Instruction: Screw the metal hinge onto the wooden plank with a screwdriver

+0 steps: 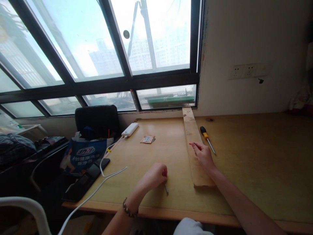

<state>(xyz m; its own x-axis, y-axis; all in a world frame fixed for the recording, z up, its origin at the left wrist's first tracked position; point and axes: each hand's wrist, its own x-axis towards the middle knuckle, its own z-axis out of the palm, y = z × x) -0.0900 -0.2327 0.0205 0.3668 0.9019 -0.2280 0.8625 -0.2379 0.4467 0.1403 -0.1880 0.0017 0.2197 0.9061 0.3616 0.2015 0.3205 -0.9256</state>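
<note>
My left hand [156, 176] is closed just above the table, its fingers round one end of a thin metal rod [166, 188] that sticks out below them. Over a long wooden board [192, 135], my right hand [202, 156] pinches thumb and forefinger together. Anything between those fingertips is too small to make out. Just right of the board lies a screwdriver [207, 138] with a black and yellow handle, its shaft pointing towards me. A small piece of card [147, 139] with metal parts on it lies farther back, left of the board.
At the table's left edge sits a white power bank [130, 129] with a white cable [102, 174] looping over the edge. A dark flat object [89, 181] lies along that side. Beyond are a blue bag [84, 153] and a black chair [96, 119]. Windows and a wall bound the back.
</note>
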